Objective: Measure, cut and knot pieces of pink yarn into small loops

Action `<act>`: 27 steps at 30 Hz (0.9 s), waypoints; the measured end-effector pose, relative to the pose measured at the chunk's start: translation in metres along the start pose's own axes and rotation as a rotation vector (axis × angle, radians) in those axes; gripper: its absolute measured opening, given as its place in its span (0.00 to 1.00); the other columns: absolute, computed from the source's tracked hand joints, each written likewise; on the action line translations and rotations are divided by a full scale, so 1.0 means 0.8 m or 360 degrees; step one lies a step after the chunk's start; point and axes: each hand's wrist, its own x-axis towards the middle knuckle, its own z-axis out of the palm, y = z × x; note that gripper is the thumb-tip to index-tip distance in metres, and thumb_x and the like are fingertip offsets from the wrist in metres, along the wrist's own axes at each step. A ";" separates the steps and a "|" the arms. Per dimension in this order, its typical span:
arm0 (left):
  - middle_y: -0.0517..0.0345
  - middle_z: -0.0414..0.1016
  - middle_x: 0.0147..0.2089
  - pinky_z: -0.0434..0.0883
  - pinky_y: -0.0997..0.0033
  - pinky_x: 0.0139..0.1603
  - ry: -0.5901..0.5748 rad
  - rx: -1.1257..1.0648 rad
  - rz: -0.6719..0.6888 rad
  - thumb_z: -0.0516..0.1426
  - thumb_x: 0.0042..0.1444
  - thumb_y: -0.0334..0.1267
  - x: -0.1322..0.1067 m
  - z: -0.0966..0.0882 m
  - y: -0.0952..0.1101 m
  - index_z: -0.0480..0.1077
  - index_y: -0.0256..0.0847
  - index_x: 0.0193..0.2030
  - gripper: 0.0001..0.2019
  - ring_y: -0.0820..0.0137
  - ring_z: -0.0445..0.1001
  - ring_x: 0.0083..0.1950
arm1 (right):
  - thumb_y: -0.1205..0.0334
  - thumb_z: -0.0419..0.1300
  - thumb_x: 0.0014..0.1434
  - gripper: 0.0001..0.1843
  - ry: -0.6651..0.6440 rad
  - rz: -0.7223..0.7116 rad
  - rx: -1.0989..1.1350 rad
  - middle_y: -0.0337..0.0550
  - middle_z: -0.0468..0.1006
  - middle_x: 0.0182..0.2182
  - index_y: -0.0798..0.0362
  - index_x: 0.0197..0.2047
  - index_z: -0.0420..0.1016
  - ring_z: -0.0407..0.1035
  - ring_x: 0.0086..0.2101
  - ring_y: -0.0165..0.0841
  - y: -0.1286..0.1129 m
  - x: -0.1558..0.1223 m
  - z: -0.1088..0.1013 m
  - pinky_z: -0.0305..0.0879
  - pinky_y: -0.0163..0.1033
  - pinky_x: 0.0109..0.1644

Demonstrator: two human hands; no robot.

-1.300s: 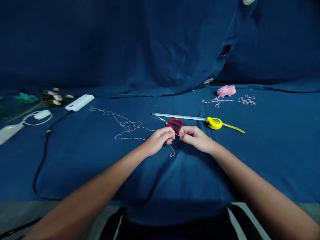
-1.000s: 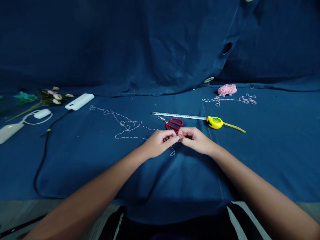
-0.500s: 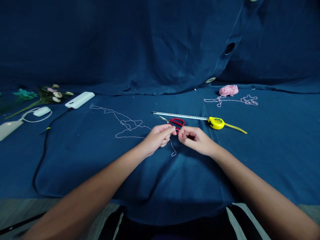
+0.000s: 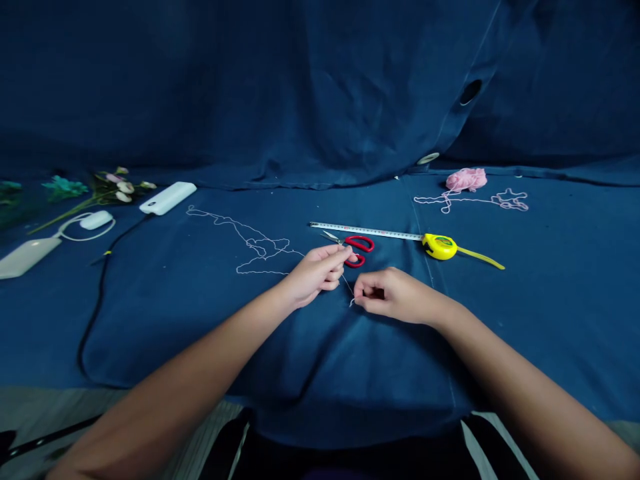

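At the frame's centre, the left hand pinches the thread between thumb and forefinger, its bulk strewn left of centre. Lower, the right hand, curled, has fingertips closed on a trailing end. Scissors lie just above.

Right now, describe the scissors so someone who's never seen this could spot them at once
On the blue cloth, find the yellow tape measure, its white blade drawn out leftward. Just on the near side of that blade, by the left hand, lie the scissors. Two bright red loop handles, the lower one partly hidden by that hand, set them apart.
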 end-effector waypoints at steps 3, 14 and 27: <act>0.70 0.45 0.25 0.44 0.78 0.20 -0.0010 0.0017 -0.0008 0.62 0.64 0.51 0.001 0.000 -0.002 0.70 0.39 0.38 0.16 0.81 0.42 0.22 | 0.63 0.59 0.65 0.05 0.0104 0.0007 0.0350 0.35 0.71 0.28 0.52 0.36 0.70 0.62 0.28 0.28 0.004 0.000 -0.001 0.58 0.34 0.34; 0.62 0.63 0.34 0.63 0.75 0.31 -0.0121 0.0018 0.0089 0.58 0.68 0.47 -0.001 0.009 -0.003 0.67 0.39 0.41 0.13 0.77 0.62 0.30 | 0.59 0.56 0.66 0.14 0.0602 0.0016 0.1293 0.32 0.60 0.20 0.50 0.28 0.62 0.53 0.21 0.28 0.010 0.019 0.012 0.51 0.37 0.27; 0.57 0.75 0.38 0.64 0.75 0.36 0.0164 0.0175 0.0348 0.63 0.64 0.43 0.002 0.007 -0.009 0.79 0.38 0.43 0.10 0.75 0.68 0.36 | 0.47 0.66 0.64 0.16 0.0707 -0.0010 0.0978 0.38 0.74 0.27 0.53 0.40 0.81 0.64 0.27 0.28 0.005 0.020 0.018 0.62 0.35 0.32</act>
